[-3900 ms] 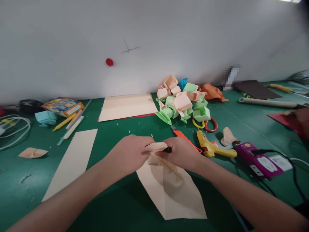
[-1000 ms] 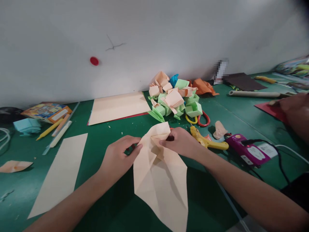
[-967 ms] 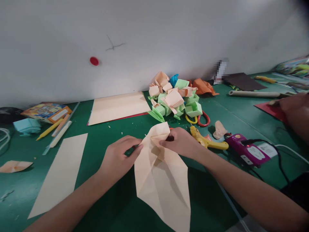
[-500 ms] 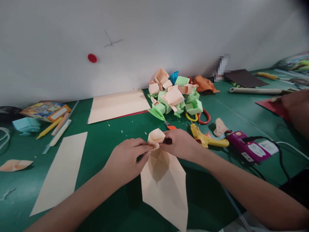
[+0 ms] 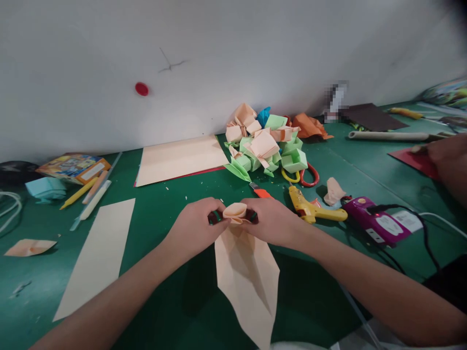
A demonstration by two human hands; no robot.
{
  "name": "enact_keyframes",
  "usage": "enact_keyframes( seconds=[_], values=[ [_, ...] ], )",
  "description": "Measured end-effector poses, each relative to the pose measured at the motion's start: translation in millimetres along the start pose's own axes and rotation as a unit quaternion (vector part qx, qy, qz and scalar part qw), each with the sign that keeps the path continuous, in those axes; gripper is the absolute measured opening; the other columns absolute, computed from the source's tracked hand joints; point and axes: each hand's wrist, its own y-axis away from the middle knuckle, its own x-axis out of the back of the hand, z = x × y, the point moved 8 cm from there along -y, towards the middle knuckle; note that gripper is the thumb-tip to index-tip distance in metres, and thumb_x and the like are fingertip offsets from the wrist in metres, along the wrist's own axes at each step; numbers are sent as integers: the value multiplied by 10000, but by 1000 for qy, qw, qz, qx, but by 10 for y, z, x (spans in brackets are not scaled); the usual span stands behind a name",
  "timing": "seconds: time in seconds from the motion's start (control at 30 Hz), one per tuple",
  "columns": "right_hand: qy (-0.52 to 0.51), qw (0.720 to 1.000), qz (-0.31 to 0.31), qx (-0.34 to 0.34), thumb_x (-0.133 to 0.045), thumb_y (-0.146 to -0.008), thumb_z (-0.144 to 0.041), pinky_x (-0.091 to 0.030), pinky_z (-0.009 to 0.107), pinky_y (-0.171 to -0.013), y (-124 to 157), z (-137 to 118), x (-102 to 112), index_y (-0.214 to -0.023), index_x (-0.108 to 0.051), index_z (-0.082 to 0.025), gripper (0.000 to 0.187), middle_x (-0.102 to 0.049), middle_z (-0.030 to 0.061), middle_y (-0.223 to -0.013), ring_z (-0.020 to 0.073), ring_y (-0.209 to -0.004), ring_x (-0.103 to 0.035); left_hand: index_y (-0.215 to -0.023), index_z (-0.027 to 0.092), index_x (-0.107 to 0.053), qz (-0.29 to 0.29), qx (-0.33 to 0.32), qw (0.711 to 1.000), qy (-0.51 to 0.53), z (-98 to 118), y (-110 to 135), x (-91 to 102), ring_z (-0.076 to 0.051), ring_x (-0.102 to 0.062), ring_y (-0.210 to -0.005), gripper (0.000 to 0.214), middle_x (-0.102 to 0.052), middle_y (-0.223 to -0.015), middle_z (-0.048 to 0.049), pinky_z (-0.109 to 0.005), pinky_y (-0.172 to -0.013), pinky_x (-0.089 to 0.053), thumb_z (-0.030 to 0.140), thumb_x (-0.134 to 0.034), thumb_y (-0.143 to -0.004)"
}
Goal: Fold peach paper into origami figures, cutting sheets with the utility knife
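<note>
A folded peach paper sheet [image 5: 246, 277] hangs over the green table [image 5: 164, 204], its pointed end toward me. My left hand [image 5: 193, 228] pinches its top edge from the left, fingers closed. My right hand [image 5: 272, 221] pinches the same top from the right, also closed. Between the two hands the top of the paper is rolled into a small curl [image 5: 235, 212]. Something dark shows between the fingers of each hand; I cannot make it out.
A long peach strip [image 5: 97, 255] lies left; a larger peach sheet [image 5: 180, 158] lies by the wall. A pile of folded paper pieces [image 5: 268, 148], scissors [image 5: 306, 176], an orange cutter [image 5: 260, 192], a yellow glue gun [image 5: 312, 209] and a purple device [image 5: 375, 223] sit right. Another person's hand [image 5: 448, 160] rests far right.
The paper's wide top flap was opened out a second ago; now both hands have come together and rolled it down into a small curl, and the sheet looks narrower.
</note>
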Motion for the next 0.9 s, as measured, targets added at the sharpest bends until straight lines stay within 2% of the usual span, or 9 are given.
enact_keyframes(
  seconds=[0.1,0.27,0.4,0.57,0.73,0.9],
  values=[
    [-20,999,-22,14,-658,-839,-328,-306,256,-583,11,-25,-44,-858,-587,-229,123,-675,-16,-811,145,-690,-557,-775,205,-626,11,-3,1000,-23,22,-4,17,-173,-615,-707,152,-668,-792,-1,-268,-589,-407,331,-609,-858],
    [-16,1000,-11,13,-615,-900,-353,-300,263,-580,-23,-8,-42,-809,-593,-219,164,-640,-17,-748,147,-677,-546,-886,216,-684,-7,-6,1000,4,44,-1,-12,-200,-652,-779,166,-715,-871,-15,-279,-619,-441,355,-598,-857],
    [5,1000,-8,10,-598,-878,-268,-293,263,-572,-39,-6,-53,-760,-571,-214,133,-627,-15,-726,146,-663,-527,-895,235,-703,-36,17,999,2,38,-3,-59,-200,-648,-729,197,-719,-818,0,-276,-574,-401,383,-576,-867],
    [-8,1000,-13,2,-598,-794,-164,-332,260,-602,-36,33,-97,-795,-595,-211,47,-655,-5,-772,152,-688,-555,-829,231,-697,-40,24,997,-55,55,-16,-61,-202,-615,-657,209,-703,-745,-4,-278,-529,-324,352,-535,-883],
    [-13,1000,-3,2,-600,-830,-201,-346,264,-618,-38,52,-70,-886,-636,-209,67,-674,2,-811,160,-719,-578,-897,227,-722,-28,27,999,-24,40,-5,-68,-202,-618,-680,245,-718,-783,-14,-281,-542,-331,358,-514,-909],
    [-6,1000,-4,-3,-633,-854,-259,-332,264,-605,-39,34,-36,-873,-636,-211,52,-670,-5,-807,157,-723,-572,-942,222,-705,-22,33,999,-10,44,10,-95,-215,-635,-725,244,-722,-824,-13,-285,-559,-354,371,-512,-936]
  ],
)
